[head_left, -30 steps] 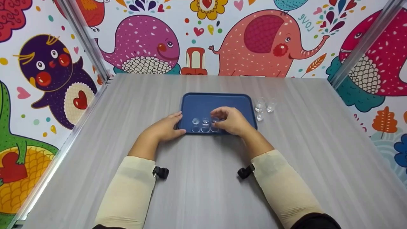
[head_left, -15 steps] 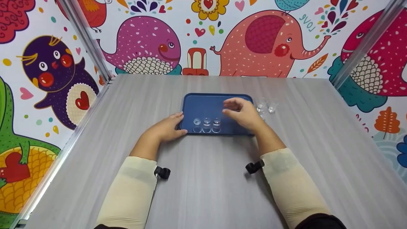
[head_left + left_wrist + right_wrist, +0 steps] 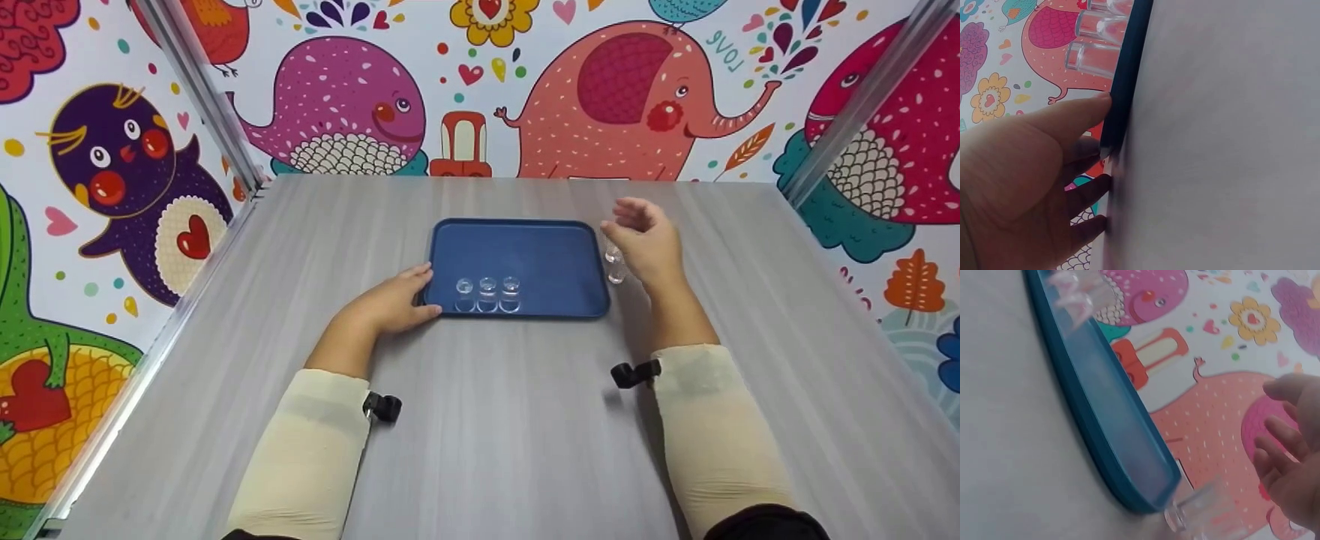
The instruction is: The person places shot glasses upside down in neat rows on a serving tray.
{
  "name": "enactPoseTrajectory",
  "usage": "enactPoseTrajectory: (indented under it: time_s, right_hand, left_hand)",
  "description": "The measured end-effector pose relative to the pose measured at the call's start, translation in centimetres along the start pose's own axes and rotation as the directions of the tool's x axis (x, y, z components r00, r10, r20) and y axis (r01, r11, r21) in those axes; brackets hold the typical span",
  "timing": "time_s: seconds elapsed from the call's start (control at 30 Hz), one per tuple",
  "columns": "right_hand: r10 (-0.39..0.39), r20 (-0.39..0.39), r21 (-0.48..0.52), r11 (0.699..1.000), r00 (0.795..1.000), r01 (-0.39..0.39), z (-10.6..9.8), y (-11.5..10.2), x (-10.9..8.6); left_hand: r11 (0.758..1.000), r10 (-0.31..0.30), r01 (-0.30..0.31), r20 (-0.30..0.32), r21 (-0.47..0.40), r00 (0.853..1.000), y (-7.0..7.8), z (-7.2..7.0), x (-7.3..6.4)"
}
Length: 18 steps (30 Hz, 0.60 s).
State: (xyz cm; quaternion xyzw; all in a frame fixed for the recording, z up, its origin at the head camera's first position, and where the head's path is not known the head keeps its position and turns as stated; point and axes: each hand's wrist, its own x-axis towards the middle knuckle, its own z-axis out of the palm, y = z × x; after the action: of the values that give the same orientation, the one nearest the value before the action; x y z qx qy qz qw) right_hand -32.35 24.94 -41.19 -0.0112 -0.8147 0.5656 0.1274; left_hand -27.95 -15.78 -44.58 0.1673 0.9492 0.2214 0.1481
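My left hand (image 3: 394,301) rests at the front left corner of a blue tray (image 3: 525,255), thumb on its front rim and fingers along its left side. In the left wrist view, that hand's thumb (image 3: 1086,112) is extended against the dark tray edge (image 3: 1126,84). Three small clear glasses (image 3: 487,289) stand in a row along the tray's front left. My right hand (image 3: 649,244) is raised right of the tray, loosely curved with nothing in it. It partly hides small clear glasses (image 3: 616,271) standing on the table; a glass (image 3: 1199,506) shows below it in the right wrist view.
The grey tabletop (image 3: 480,420) extends around the tray. Patterned walls with cartoon animals (image 3: 615,105) enclose the back and sides, with metal posts (image 3: 199,90) at the corners. A small black camera (image 3: 626,375) is strapped to the right wrist.
My right hand has left the third glass in the tray's row and moved right, past the tray's edge to the glasses on the table. My left hand stays at the tray's corner.
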Motion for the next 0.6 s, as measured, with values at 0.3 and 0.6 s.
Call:
enactPoseTrajectory:
  time_s: [0.3,0.6]
  right_hand:
    - [0.069,-0.218,0.055,0.997,0.974,-0.058,-2.3,2.7,1.7]
    - [0.205,-0.181,0.059,0.978,0.962,-0.198,-3.0,5.5,2.1]
  left_hand:
    - [1.0,-0.004,0.004,-0.002,-0.006,1.0,-0.1,0.2,0.0]
    - [1.0,-0.003,0.003,-0.007,0.003,1.0,0.0,0.1,0.0]
